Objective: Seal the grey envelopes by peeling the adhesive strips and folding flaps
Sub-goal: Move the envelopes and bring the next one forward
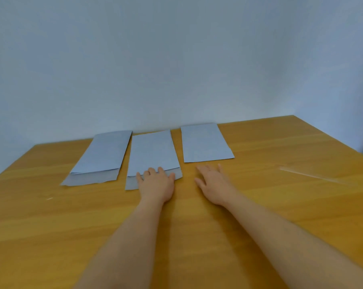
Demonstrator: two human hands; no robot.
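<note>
Three grey envelopes lie side by side at the far side of the wooden table. The left envelope [101, 157] and the middle envelope [152, 153] have their flaps open toward me. The right envelope [204, 142] lies flat with no flap showing. My left hand [156, 183] rests palm down on the near flap of the middle envelope, fingers spread flat. My right hand [212, 183] lies flat on the bare wood just in front of the right envelope, not touching it.
A thin clear strip [309, 175] lies on the table [176, 236] to the right. A tiny pale scrap [49, 198] sits at the left. A plain wall stands right behind the table's far edge.
</note>
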